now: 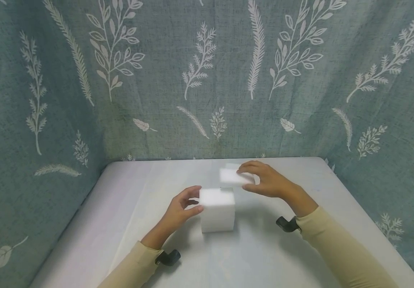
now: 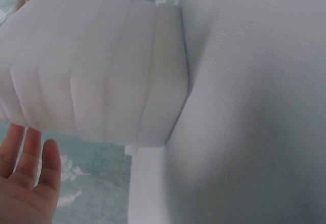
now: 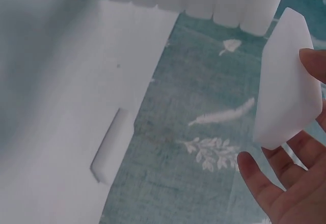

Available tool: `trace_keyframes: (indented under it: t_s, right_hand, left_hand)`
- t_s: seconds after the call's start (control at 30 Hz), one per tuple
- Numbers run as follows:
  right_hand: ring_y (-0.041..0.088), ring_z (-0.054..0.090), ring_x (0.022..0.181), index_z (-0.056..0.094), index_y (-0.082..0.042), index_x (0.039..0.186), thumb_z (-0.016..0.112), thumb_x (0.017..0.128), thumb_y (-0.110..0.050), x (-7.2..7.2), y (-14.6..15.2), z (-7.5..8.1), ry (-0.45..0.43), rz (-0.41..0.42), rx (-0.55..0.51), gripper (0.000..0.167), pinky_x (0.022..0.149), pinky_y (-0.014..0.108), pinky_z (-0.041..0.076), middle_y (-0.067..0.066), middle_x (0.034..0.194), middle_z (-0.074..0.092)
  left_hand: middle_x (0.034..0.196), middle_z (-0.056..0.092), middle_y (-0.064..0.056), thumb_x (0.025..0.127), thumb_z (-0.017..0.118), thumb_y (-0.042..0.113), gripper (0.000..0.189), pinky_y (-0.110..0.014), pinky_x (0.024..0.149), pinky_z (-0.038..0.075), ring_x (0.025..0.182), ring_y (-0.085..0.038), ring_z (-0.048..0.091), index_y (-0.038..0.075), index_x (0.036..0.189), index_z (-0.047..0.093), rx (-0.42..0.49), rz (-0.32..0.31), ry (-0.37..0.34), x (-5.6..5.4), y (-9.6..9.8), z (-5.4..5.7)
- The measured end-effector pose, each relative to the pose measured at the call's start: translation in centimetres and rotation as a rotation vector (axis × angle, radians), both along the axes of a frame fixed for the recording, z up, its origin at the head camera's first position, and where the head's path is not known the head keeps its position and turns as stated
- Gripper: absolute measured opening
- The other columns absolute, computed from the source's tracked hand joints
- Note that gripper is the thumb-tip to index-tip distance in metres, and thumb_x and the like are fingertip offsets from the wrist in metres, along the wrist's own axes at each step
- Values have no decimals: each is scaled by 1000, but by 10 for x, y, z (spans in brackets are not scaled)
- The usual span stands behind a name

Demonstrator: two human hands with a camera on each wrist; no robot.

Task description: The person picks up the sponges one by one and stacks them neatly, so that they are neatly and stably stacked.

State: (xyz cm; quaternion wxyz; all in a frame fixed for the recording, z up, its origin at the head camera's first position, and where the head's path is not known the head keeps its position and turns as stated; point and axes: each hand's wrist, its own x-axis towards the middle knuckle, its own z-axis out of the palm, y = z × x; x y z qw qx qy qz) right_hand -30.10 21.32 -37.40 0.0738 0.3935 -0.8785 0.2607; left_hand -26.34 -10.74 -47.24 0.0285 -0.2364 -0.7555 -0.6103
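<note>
A stack of white sponge-like blocks stands upright on the table; the left wrist view shows several layers. My left hand is at the stack's left side, thumb by the front edge and fingertips by the back corner. Its fingers look fairly straight in the left wrist view, and firm contact is hard to confirm. Above and behind the stack, to its right, my right hand grips a single white block between thumb and fingers, apart from the stack.
Another white block lies on the table near its far edge. The white table is enclosed at the back and sides by a green leaf-patterned curtain. A dark wrist camera sits on the left wrist, another on the right.
</note>
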Motion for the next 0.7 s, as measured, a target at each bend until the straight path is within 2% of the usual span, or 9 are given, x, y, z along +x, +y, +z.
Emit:
trace_keyframes:
  t_s: [0.17, 0.27, 0.3, 0.5, 0.53, 0.7]
  right_hand:
    - [19, 48, 123, 64, -17, 126, 71, 89, -29, 2, -8, -2, 8, 25, -36, 39, 99, 46, 43, -2, 130, 55]
    - [19, 48, 123, 64, -17, 126, 71, 89, -29, 3, -14, -4, 15, 38, -49, 39, 100, 46, 43, -2, 130, 55]
    - [18, 48, 123, 64, -17, 126, 71, 89, -30, 4, -16, -4, 14, 42, -53, 40, 100, 46, 43, -2, 130, 55]
    - [19, 49, 123, 64, -19, 125, 71, 89, -31, 8, -26, -7, 12, 70, -63, 39, 99, 47, 44, -2, 131, 55]
    - [19, 49, 123, 64, -18, 125, 71, 89, -31, 9, -27, -7, 12, 74, -63, 39, 99, 47, 45, -2, 131, 55]
    - [19, 49, 123, 64, -17, 126, 72, 88, -29, 10, -32, -8, 9, 90, -67, 40, 99, 47, 45, 0, 131, 55]
  left_hand:
    - [122, 61, -6, 83, 79, 16, 59, -48, 98, 45, 114, -24, 55, 15, 136, 53, -5, 0, 21, 0, 0, 2]
    - [122, 61, -7, 83, 78, 15, 59, -50, 97, 45, 114, -24, 55, 14, 136, 53, 1, -14, 31, 0, -1, 2]
    - [122, 60, -9, 83, 78, 13, 59, -52, 97, 45, 114, -26, 55, 12, 136, 52, 4, -17, 24, 2, 0, 7]
    - [123, 60, -10, 83, 78, 13, 60, -53, 98, 44, 115, -28, 55, 8, 136, 52, 9, -13, 12, 2, -1, 6]
    - [122, 60, -9, 83, 78, 14, 60, -52, 97, 45, 114, -26, 55, 9, 136, 52, 8, -10, 19, -1, -2, 2]
    - [121, 61, -7, 83, 79, 15, 59, -53, 97, 45, 114, -25, 55, 10, 136, 53, 9, -3, 23, -1, -2, 2]
